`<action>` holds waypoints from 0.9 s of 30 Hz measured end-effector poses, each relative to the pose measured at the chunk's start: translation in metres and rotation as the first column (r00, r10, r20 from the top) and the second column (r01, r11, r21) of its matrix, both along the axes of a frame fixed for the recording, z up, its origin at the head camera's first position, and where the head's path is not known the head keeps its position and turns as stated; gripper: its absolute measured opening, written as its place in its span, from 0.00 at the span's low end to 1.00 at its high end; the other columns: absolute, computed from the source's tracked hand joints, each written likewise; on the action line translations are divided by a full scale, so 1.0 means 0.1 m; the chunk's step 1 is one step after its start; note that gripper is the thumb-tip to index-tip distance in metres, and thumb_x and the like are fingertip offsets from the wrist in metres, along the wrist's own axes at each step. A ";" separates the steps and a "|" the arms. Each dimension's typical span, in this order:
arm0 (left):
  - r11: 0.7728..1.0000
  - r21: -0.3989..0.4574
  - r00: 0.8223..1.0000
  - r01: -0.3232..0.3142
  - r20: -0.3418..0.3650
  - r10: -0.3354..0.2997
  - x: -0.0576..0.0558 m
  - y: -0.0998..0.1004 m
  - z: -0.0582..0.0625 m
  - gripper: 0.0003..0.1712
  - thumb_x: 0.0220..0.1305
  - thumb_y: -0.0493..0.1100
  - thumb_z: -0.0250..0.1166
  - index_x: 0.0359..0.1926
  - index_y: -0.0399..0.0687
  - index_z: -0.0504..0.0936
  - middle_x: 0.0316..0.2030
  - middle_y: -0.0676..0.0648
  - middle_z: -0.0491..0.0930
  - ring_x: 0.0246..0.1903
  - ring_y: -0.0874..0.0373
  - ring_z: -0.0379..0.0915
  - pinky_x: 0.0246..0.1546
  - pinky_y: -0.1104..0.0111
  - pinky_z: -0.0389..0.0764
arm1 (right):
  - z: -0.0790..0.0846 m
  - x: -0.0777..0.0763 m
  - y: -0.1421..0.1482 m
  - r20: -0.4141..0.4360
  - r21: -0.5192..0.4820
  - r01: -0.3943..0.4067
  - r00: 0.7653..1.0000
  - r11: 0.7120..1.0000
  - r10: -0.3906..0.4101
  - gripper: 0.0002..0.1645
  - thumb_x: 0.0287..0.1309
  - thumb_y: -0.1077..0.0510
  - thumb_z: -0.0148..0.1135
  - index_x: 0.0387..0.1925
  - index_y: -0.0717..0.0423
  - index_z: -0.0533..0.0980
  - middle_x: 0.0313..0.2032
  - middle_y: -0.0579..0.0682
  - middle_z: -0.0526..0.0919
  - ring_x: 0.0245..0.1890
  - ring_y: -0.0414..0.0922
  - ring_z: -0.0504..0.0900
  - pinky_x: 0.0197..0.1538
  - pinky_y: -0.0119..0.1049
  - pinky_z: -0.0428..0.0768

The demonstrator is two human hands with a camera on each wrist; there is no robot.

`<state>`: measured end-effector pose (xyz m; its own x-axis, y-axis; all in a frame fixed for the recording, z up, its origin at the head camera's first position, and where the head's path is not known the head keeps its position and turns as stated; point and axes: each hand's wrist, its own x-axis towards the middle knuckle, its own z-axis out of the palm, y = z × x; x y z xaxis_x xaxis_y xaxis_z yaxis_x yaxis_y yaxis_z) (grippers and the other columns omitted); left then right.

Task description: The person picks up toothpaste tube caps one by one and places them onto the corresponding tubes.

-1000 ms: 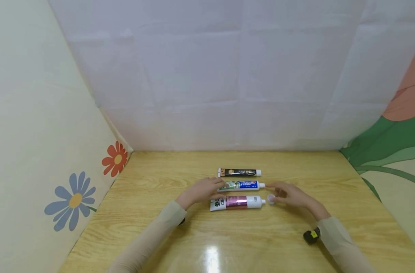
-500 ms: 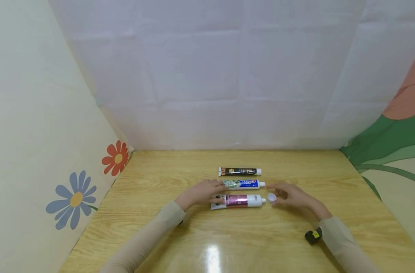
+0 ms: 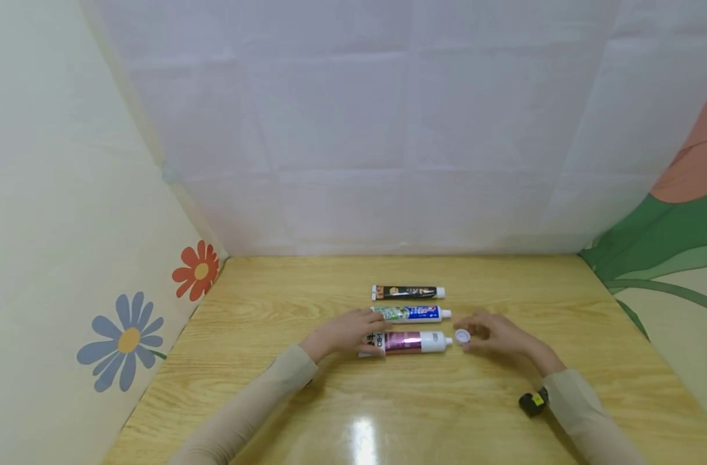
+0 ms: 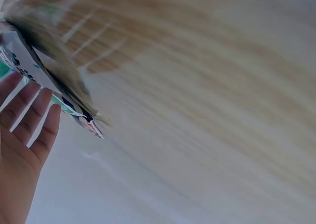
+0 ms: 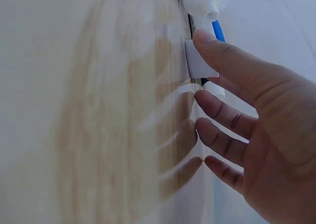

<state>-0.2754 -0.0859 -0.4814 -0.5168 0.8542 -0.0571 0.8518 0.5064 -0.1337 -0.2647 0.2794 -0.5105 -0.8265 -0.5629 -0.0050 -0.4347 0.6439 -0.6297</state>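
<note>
A white-and-pink toothpaste tube (image 3: 404, 343) lies nearest, its nozzle bare and pointing right. My left hand (image 3: 348, 332) holds its tail, thumb on the near side and index finger across the far side. In the left wrist view, several left fingers (image 4: 42, 117) are fairly straight. Just right of the nozzle, my right hand (image 3: 497, 334) has a white cap (image 3: 462, 336) between thumb and index finger; the index tip is hidden behind the cap (image 5: 201, 63) in the right wrist view. Behind lies a blue-and-green toothpaste tube (image 3: 414, 314), then a black toothpaste tube (image 3: 410, 292).
The tubes lie roughly parallel on a glossy wood-grain table (image 3: 272, 284). A white cloth backdrop (image 3: 341, 129) rises behind it. Flower-printed panels stand at the left (image 3: 45, 226) and right. A black device (image 3: 532, 402) is worn at the right wrist.
My left hand has shifted slightly nearer, off the blue-and-green tube's end and onto the pink tube's tail. The cap has tipped to show its round face. My right hand has hardly moved.
</note>
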 end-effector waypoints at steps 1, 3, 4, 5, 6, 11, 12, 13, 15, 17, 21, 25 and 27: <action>1.000 -0.001 1.000 0.003 0.001 -0.003 0.00 0.00 0.00 0.40 0.59 0.72 0.46 0.66 0.56 0.63 0.58 0.50 0.70 0.57 0.55 0.67 0.62 0.61 0.66 | 0.00 0.00 0.00 -0.002 -0.003 -0.004 1.000 1.000 0.004 0.30 0.50 0.41 0.65 0.55 0.45 0.74 0.41 0.43 0.73 0.40 0.41 0.72 0.42 0.36 0.73; 1.000 0.003 1.000 0.012 0.002 -0.012 0.01 0.01 0.00 0.40 0.59 0.72 0.46 0.65 0.55 0.64 0.57 0.51 0.70 0.56 0.56 0.67 0.62 0.62 0.67 | -0.01 -0.01 0.00 -0.008 -0.007 -0.015 1.000 1.000 0.015 0.29 0.50 0.41 0.65 0.54 0.45 0.74 0.42 0.43 0.74 0.41 0.42 0.72 0.42 0.37 0.74; 1.000 0.008 1.000 0.018 0.002 -0.018 0.01 0.01 0.00 0.40 0.59 0.72 0.47 0.65 0.55 0.65 0.57 0.51 0.70 0.56 0.56 0.68 0.62 0.62 0.67 | -0.01 -0.01 0.00 -0.002 -0.008 -0.013 1.000 1.000 0.013 0.28 0.50 0.41 0.65 0.53 0.44 0.75 0.42 0.43 0.74 0.41 0.42 0.72 0.43 0.37 0.74; 1.000 0.013 1.000 0.022 0.001 -0.022 0.01 0.02 -0.01 0.40 0.59 0.72 0.47 0.65 0.55 0.65 0.56 0.51 0.71 0.55 0.57 0.68 0.61 0.62 0.68 | -0.02 -0.01 0.00 -0.002 -0.007 -0.014 1.000 1.000 0.014 0.28 0.51 0.41 0.64 0.53 0.44 0.75 0.42 0.43 0.75 0.42 0.42 0.72 0.43 0.37 0.74; 1.000 0.016 1.000 0.026 -0.001 -0.026 0.01 0.02 -0.01 0.40 0.59 0.72 0.47 0.64 0.55 0.66 0.56 0.51 0.71 0.55 0.57 0.68 0.61 0.62 0.68 | -0.02 -0.02 0.00 0.003 -0.007 -0.013 1.000 1.000 0.013 0.27 0.51 0.40 0.64 0.53 0.43 0.75 0.42 0.42 0.75 0.42 0.42 0.72 0.43 0.37 0.74; 1.000 0.010 1.000 0.028 -0.010 -0.028 0.01 0.03 -0.03 0.41 0.58 0.72 0.48 0.64 0.54 0.66 0.57 0.50 0.70 0.56 0.55 0.68 0.63 0.60 0.66 | -0.03 -0.02 0.00 0.012 0.006 -0.003 1.000 1.000 0.003 0.23 0.51 0.39 0.63 0.49 0.40 0.76 0.40 0.40 0.75 0.40 0.41 0.72 0.42 0.36 0.73; 1.000 0.004 1.000 0.022 -0.005 -0.022 0.01 0.04 -0.03 0.41 0.58 0.72 0.48 0.64 0.54 0.65 0.58 0.50 0.70 0.57 0.55 0.68 0.63 0.60 0.65 | -0.03 -0.03 0.01 0.010 0.008 -0.004 1.000 1.000 0.004 0.22 0.51 0.39 0.63 0.48 0.39 0.76 0.39 0.39 0.75 0.40 0.40 0.72 0.42 0.36 0.73; 1.000 0.000 1.000 0.016 0.000 -0.016 0.02 0.04 -0.02 0.41 0.58 0.72 0.48 0.65 0.54 0.65 0.58 0.49 0.70 0.57 0.54 0.67 0.63 0.59 0.65 | -0.02 -0.02 0.01 0.005 0.008 -0.009 1.000 1.000 0.009 0.22 0.52 0.40 0.63 0.48 0.39 0.76 0.39 0.39 0.75 0.39 0.40 0.72 0.42 0.36 0.73; 1.000 -0.009 1.000 0.002 0.015 -0.002 0.03 0.05 -0.02 0.42 0.57 0.73 0.48 0.65 0.54 0.64 0.59 0.49 0.69 0.58 0.54 0.66 0.64 0.59 0.65 | -0.02 -0.02 0.01 0.005 0.003 -0.012 1.000 1.000 0.012 0.20 0.52 0.40 0.63 0.47 0.39 0.77 0.39 0.39 0.75 0.40 0.41 0.72 0.42 0.37 0.74; 1.000 -0.018 1.000 -0.008 0.026 0.008 0.03 0.06 -0.03 0.43 0.57 0.73 0.48 0.66 0.54 0.63 0.60 0.48 0.68 0.59 0.53 0.66 0.64 0.59 0.64 | -0.01 -0.02 0.00 0.009 -0.004 -0.014 1.000 1.000 0.014 0.20 0.52 0.40 0.63 0.47 0.39 0.77 0.39 0.39 0.75 0.40 0.41 0.73 0.43 0.38 0.74; 1.000 -0.016 0.999 -0.005 0.038 0.005 0.02 0.06 -0.05 0.44 0.56 0.74 0.47 0.66 0.54 0.63 0.60 0.48 0.69 0.59 0.54 0.66 0.63 0.60 0.65 | 0.00 -0.01 -0.01 0.021 -0.010 -0.010 1.000 1.000 0.010 0.21 0.52 0.40 0.63 0.48 0.40 0.77 0.40 0.39 0.76 0.42 0.42 0.73 0.45 0.40 0.74; 1.000 -0.005 0.998 -0.009 0.056 0.009 0.01 0.07 -0.06 0.44 0.57 0.73 0.48 0.66 0.54 0.62 0.60 0.49 0.69 0.59 0.55 0.66 0.62 0.62 0.66 | 0.01 0.00 -0.01 0.024 -0.011 -0.009 1.000 1.000 0.010 0.23 0.52 0.40 0.63 0.49 0.42 0.77 0.41 0.40 0.75 0.42 0.42 0.73 0.44 0.40 0.74; 1.000 0.000 0.997 -0.021 0.080 0.021 0.01 0.08 -0.06 0.43 0.58 0.72 0.48 0.67 0.53 0.62 0.61 0.49 0.68 0.60 0.54 0.65 0.63 0.61 0.65 | 0.01 0.00 -0.01 0.027 -0.012 -0.008 1.000 1.000 0.009 0.23 0.52 0.40 0.63 0.49 0.43 0.77 0.40 0.40 0.75 0.42 0.42 0.72 0.44 0.40 0.74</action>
